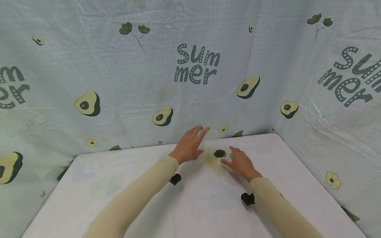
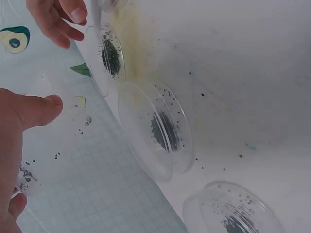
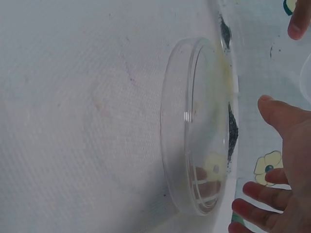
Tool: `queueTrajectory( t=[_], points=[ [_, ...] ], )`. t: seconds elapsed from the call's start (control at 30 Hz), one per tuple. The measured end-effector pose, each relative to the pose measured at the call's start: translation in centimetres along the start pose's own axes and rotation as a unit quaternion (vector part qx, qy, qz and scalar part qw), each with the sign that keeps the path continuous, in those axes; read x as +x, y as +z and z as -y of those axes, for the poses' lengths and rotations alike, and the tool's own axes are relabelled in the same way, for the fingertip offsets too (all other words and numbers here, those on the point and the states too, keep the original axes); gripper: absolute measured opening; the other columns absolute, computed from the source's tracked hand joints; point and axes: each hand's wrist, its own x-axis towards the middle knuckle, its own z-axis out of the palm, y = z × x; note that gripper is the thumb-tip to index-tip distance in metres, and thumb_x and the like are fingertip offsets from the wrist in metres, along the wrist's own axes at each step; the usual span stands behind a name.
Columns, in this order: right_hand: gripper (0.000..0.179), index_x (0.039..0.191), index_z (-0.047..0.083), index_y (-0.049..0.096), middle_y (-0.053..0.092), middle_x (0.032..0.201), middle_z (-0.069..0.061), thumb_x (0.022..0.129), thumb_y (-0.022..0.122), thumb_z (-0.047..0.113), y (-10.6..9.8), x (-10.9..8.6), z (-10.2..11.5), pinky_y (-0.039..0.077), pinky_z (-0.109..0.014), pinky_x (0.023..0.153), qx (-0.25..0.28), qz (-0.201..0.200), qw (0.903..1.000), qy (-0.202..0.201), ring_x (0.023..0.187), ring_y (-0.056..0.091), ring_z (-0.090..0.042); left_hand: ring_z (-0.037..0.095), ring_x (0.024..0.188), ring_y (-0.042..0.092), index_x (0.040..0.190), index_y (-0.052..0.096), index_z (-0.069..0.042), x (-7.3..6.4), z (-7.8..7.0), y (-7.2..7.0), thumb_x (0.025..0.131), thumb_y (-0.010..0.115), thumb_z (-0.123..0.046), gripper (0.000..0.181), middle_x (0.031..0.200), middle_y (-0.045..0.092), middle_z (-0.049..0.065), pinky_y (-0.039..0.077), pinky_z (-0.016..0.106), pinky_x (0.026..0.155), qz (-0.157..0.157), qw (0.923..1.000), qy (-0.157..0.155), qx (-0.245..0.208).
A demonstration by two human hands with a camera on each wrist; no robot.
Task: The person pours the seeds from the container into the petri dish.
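Observation:
In the head view my left hand [image 1: 188, 146] is raised at the back of the table, thumb and fingers spread. Dark specks on a see-through surface show beside its fingers [image 2: 40, 111] in the left wrist view, and a clear rim [image 3: 306, 80] shows in the right wrist view. It appears to hold a clear round dish lid, mostly invisible against the cloth. My right hand [image 1: 240, 162] hovers with loose fingers beside a petri dish of dark granules [image 1: 220, 153], holding nothing. Nearer the front lies a clear petri dish [image 3: 187, 126].
Two more clear petri dishes with dark granules, a middle one [image 2: 165, 131] and a lower one [image 2: 235, 221], stand along the table's back edge. Loose specks and a yellow stain [image 1: 212, 160] mark the white table [image 1: 202, 211]. Printed cloth [image 1: 196, 102] hangs behind.

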Motion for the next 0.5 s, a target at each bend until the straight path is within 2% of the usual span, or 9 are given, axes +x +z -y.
queueTrajectory(
  t=[0.2, 0.5],
  points=[
    [0.082, 0.146, -0.005, 0.033, 0.044, 0.143, -0.03, 0.09, 0.062, 0.049, 0.1, -0.4, 0.2, 0.042, -0.059, 0.101, -0.02, -0.005, 0.9998, -0.006, 0.129, 0.044, -0.047, 0.029, 0.131, 0.048, 0.15, 0.025, -0.011, -1.5, 0.7, -0.4, 0.077, 0.082, -0.032, 0.094, 0.143, 0.044, 0.016, 0.044, 0.043, 0.108, 0.001, 0.9995, -0.015, -0.027],
    [0.079, 0.142, -0.007, 0.038, 0.047, 0.139, -0.03, 0.09, 0.063, 0.047, 0.1, -1.1, 0.8, 0.042, -0.058, 0.101, -0.044, -0.007, 0.9988, -0.019, 0.126, 0.047, -0.047, 0.027, 0.132, 0.048, 0.148, 0.028, -0.004, -3.5, 1.9, -0.4, 0.076, 0.081, -0.034, 0.095, 0.143, 0.046, 0.015, 0.042, 0.039, 0.11, -0.034, 0.999, -0.014, -0.026]
  ],
)
